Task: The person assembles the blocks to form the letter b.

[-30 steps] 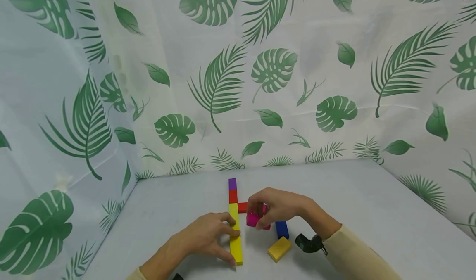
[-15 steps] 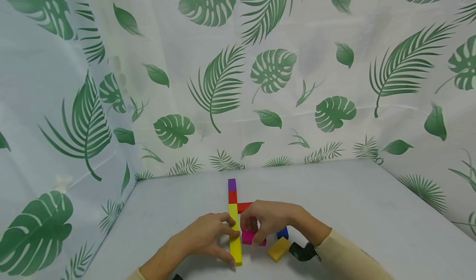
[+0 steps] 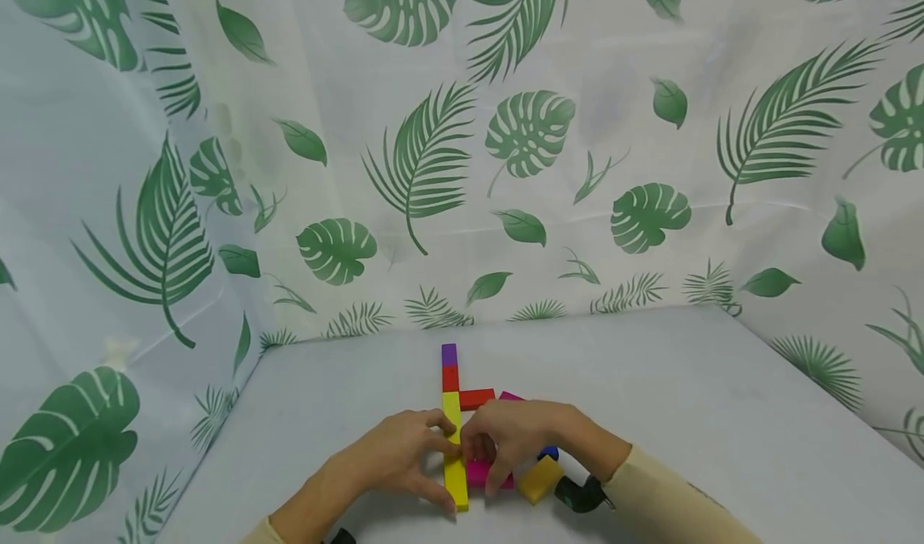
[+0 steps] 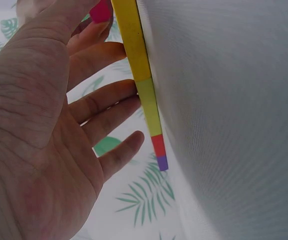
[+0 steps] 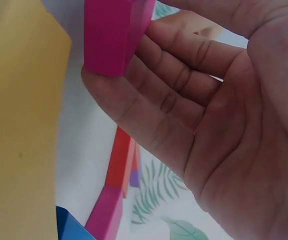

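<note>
A straight row of blocks runs away from the person on the table: two yellow blocks (image 3: 455, 480), then a red block (image 3: 451, 379) and a purple block (image 3: 449, 355) at the far end. Along the row's left side lie the spread fingers of my left hand (image 3: 393, 456), their tips at the yellow sides. My right hand (image 3: 516, 430) pinches a magenta block (image 5: 109, 35) between thumb and fingers; in the head view it sits crosswise close against the right side of the near yellow block. Farther back, another red block (image 3: 476, 399) juts rightward from the row.
Right of my right hand are a golden-yellow block (image 3: 540, 480) and a blue block (image 3: 550, 452), mostly hidden. A second magenta block (image 3: 511, 396) shows behind the hand. Leaf-printed curtains (image 3: 549, 271) stand behind and beside the table (image 3: 650, 383).
My right hand has brought the magenta block nearer the person and leftward, down beside the near yellow block. The left hand has stayed at the row.
</note>
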`<action>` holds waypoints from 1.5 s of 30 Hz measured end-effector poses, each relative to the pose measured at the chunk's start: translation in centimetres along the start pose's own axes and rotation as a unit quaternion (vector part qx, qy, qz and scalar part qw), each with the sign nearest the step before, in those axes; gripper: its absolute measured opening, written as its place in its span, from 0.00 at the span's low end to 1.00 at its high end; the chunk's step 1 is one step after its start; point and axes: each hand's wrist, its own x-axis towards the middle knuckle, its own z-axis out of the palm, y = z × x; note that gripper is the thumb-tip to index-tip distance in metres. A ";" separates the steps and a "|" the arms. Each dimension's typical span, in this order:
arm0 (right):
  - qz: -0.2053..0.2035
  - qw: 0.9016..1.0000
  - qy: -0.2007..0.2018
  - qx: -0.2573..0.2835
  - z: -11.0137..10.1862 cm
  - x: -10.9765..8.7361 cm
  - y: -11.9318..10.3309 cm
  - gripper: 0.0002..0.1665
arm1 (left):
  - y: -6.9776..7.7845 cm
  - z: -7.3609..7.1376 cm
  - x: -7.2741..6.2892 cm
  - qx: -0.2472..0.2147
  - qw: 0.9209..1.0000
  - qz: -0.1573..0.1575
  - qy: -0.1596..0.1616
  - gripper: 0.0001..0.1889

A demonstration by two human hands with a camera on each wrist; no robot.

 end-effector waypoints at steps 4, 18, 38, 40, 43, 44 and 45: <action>0.013 1.000 -0.008 -0.003 0.2 0.0 -0.1 0.16 | 0.1 -0.1 0.0 0.000 1.000 -0.006 -0.004 0.35; 0.021 0.999 -0.027 -0.017 0.6 0.3 -0.2 0.17 | 0.1 -0.2 0.1 -0.005 1.000 -0.015 -0.006 0.34; 0.016 0.998 -0.053 -0.008 0.8 0.3 -0.2 0.15 | -0.1 0.1 0.1 -0.009 1.000 -0.009 -0.010 0.34; 0.014 0.999 -0.052 -0.008 0.8 0.3 -0.2 0.15 | -0.1 0.1 0.1 -0.013 1.000 -0.014 -0.014 0.33; 0.014 0.999 -0.050 -0.006 0.8 0.3 -0.3 0.15 | 0.0 0.0 0.2 -0.014 1.000 -0.015 -0.016 0.33; 0.014 0.999 -0.050 -0.005 0.8 0.3 -0.3 0.15 | 0.0 -0.1 0.2 -0.014 1.000 -0.015 -0.016 0.32; 0.014 0.999 -0.049 -0.005 0.8 0.3 -0.3 0.15 | 0.0 -0.1 0.2 -0.014 1.000 -0.016 -0.017 0.32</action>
